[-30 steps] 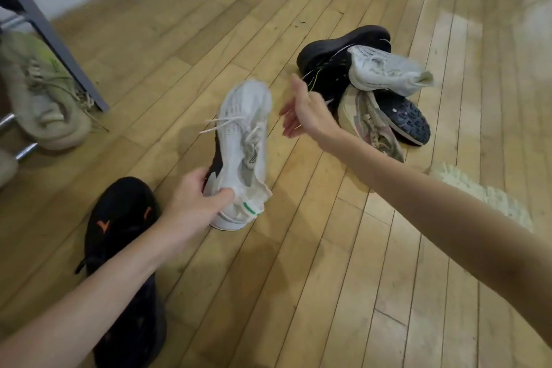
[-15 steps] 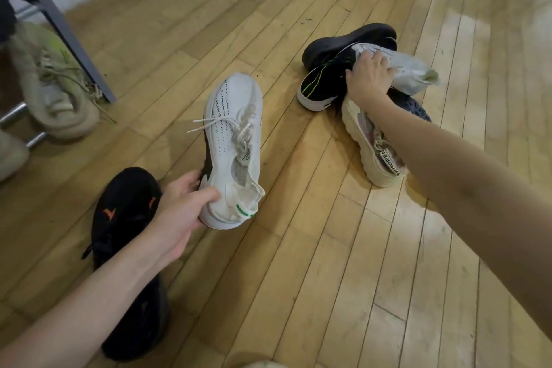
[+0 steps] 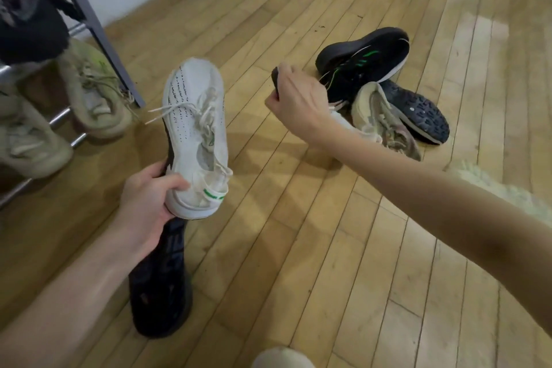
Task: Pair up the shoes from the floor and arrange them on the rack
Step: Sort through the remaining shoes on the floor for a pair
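- Your left hand [image 3: 149,203] grips one white sneaker [image 3: 197,134] by its heel.
- Your right hand [image 3: 298,98] clutches a second, mostly hidden shoe.
- Three shoes lie piled: black trainer [image 3: 370,63], beige sneaker [image 3: 385,122], lugged sole [image 3: 418,113].

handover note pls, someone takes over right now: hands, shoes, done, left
Left hand: grip on heel of white shoe, held up.
Right hand: grip on a second shoe, mostly hidden behind the hand, likely the white one's mate.
Floor: black shoe with green stripes, beige shoe, sole-up dark shoe, black shoe near left arm.
Done: beige pair on rack.
Left: rack the white shoes, pair the rest.
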A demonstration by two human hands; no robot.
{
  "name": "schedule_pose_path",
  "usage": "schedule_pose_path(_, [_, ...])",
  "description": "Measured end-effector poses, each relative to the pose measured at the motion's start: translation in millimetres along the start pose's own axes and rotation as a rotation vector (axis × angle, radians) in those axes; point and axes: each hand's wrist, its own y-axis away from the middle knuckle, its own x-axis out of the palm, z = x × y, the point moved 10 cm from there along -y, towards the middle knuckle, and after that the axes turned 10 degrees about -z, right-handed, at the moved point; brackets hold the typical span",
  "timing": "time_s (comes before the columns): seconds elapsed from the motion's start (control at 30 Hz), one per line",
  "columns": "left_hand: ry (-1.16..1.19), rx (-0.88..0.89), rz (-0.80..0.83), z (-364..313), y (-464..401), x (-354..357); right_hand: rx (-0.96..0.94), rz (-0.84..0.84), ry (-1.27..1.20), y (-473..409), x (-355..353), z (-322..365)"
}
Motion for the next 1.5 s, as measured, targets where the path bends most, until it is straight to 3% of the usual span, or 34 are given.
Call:
schedule_pose_path(0.27, [0.015, -0.033, -0.147, 13, 12, -68, 0.036, 0.401, -0.342, 55, 92, 60])
schedule_pose_path(0.37, [0.013, -0.047, -0.142, 17, 22, -75, 0.008, 0.38, -0.497, 69, 92, 64])
schedule_pose_path(0.43, [0.016, -0.058, -0.137, 18, 27, -78, -0.036, 0.25, -0.408, 74, 79, 47])
schedule_pose_path(0.5, [0.002, -0.066, -0.126, 19, 32, -80, -0.014, 0.176, -0.157, 85, 71, 17])
schedule_pose_path(0.67, [0.008, -0.067, -0.117, 14, 39, -84, 0.353, 0.433, 0.05, 120, 82, -55])
schedule_pose_path(0.8, [-0.003, -0.081, -0.13, 14, 46, -84, 0.231, 0.639, 0.278, 132, 83, -62])
schedule_pose_path(0.87, [-0.037, -0.069, -0.121, 14, 52, -83, 0.246, 0.656, 0.291, 138, 79, -59])
schedule_pose_path(1.0, [-0.037, -0.064, -0.14, 14, 66, -89, 0.29, 0.602, 0.275, 159, 70, -44])
schedule_pose_path(1.17, [-0.003, -0.045, -0.169, -2, 78, -113, 0.485, 0.436, -0.052, 171, 55, -33])
schedule_pose_path(1.33, [0.081, -0.027, -0.159, -24, 83, -141, 0.255, 0.002, -0.119, 150, -14, 15])
schedule_pose_path(1.5, [0.138, 0.061, -0.133, -71, 93, -159, 0.188, -0.192, -0.326, 122, -54, 62])
